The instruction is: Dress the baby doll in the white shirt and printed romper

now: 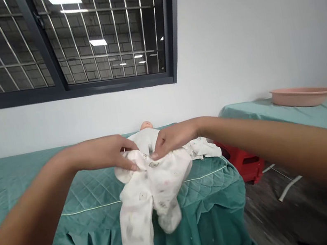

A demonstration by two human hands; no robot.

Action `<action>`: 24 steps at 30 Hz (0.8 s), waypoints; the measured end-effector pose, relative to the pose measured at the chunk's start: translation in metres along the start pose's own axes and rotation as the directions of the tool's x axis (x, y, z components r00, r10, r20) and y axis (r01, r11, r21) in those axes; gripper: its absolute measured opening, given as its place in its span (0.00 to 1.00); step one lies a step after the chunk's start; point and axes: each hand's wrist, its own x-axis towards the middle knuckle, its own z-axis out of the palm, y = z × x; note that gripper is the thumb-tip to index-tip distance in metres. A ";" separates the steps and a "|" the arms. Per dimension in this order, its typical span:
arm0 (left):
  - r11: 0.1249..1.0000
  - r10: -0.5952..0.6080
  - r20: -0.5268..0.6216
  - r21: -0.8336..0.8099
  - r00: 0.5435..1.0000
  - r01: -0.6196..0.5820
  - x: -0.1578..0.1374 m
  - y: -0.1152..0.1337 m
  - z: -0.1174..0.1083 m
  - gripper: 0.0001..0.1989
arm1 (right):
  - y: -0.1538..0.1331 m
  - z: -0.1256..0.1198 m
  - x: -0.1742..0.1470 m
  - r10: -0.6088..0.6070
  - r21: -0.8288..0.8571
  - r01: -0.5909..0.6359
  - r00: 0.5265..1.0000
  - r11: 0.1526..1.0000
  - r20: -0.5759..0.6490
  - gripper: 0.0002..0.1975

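Note:
White printed baby pants (161, 181) hang from my two hands over the edge of the green bed, both legs dangling. My left hand (115, 153) has its thumb and fingers closed on the left side of the waistband. At the other side, my right hand (175, 136) pinches the cloth, its fingertips partly hidden by it. Behind the pants lies a baby doll (146, 124), its head toward the wall and white clothing on its body. Most of the doll is hidden by my hands and the pants.
A quilted green cover (90, 193) drapes the bed. Another printed white cloth (204, 148) lies by my right wrist. To the right are a red plastic stool (247, 163) and a second covered table (250, 118) with a pink basin (303, 97). A barred window is above.

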 end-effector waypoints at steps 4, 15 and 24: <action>0.982 0.086 0.186 0.153 0.979 -0.115 0.002 0.043 -0.014 0.07 | -0.034 -0.031 -0.007 -0.072 0.029 0.067 0.958 0.997 0.277 0.16; 0.978 0.106 0.173 0.160 0.979 -0.134 0.010 0.070 -0.034 0.15 | -0.022 -0.074 -0.035 -0.032 -0.153 0.033 0.999 0.988 0.008 0.18; 0.955 0.022 0.033 0.296 0.999 -0.030 0.059 0.057 -0.037 0.22 | -0.001 -0.090 -0.020 0.002 0.083 0.015 0.979 0.996 -0.204 0.25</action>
